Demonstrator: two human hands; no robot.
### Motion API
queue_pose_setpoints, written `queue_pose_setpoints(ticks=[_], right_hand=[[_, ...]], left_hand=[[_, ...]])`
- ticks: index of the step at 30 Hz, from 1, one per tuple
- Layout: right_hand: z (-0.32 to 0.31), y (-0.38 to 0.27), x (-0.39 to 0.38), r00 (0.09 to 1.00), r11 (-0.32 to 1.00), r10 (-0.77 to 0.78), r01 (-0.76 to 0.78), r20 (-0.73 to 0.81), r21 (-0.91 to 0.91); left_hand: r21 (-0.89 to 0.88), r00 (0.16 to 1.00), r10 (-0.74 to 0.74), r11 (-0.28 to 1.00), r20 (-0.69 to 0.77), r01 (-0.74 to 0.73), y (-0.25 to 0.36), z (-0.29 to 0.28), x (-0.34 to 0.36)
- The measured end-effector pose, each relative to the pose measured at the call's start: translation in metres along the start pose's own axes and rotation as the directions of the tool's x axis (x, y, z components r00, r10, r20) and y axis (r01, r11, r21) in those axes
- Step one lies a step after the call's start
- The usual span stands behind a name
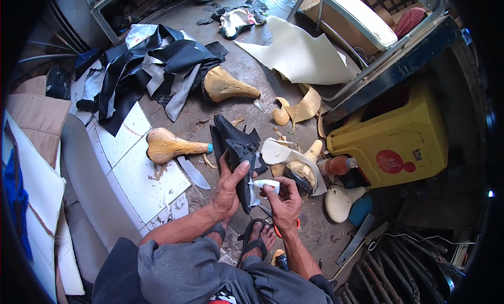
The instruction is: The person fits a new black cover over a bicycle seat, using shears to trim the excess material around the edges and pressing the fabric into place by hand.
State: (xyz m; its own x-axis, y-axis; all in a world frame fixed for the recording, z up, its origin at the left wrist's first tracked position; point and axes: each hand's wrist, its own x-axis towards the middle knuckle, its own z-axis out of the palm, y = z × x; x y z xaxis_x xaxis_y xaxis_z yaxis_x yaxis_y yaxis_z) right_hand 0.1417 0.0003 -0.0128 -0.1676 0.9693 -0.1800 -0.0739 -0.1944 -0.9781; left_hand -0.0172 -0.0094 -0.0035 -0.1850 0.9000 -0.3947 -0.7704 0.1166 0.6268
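Observation:
My left hand (229, 186) is wrapped round a black piece shaped like a bicycle saddle (243, 195), held upright on its edge in front of my knees. Between the fingers of my right hand (286, 205) is a small white squeeze bottle (271, 186), lying nearly level. Its thin nozzle points left and meets, or almost meets, the pale inner edge of the black piece. Behind them, black material scraps (231, 130) lie on the floor. A yellowish foam saddle pad (173, 145) rests to the left, beside a blade (194, 173).
Another foam pad (226, 84) lies near heaped black sheeting (157, 68). Farther off is a cream sheet (302, 52). At right stand a yellow plastic stool (388, 139) and an orange bottle (338, 165), with a pale saddle (341, 203) nearby. Metal rods (386, 275) fill the lower right.

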Motion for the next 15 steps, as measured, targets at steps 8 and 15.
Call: queue_pose_setpoints(ticks=[8,15], right_hand=[[0.002,-0.006,-0.005,0.988,0.915,-0.153,0.143,0.004,-0.378],[0.0,-0.012,-0.013,0.99,0.913,-0.12,0.139,0.072,-0.383]], left_hand=[[-0.009,1.0,0.024,1.0,0.01,-0.024,0.0,-0.001,0.0],[0.0,0.999,0.037,0.999,-0.012,-0.037,0.007,-0.008,0.005]])
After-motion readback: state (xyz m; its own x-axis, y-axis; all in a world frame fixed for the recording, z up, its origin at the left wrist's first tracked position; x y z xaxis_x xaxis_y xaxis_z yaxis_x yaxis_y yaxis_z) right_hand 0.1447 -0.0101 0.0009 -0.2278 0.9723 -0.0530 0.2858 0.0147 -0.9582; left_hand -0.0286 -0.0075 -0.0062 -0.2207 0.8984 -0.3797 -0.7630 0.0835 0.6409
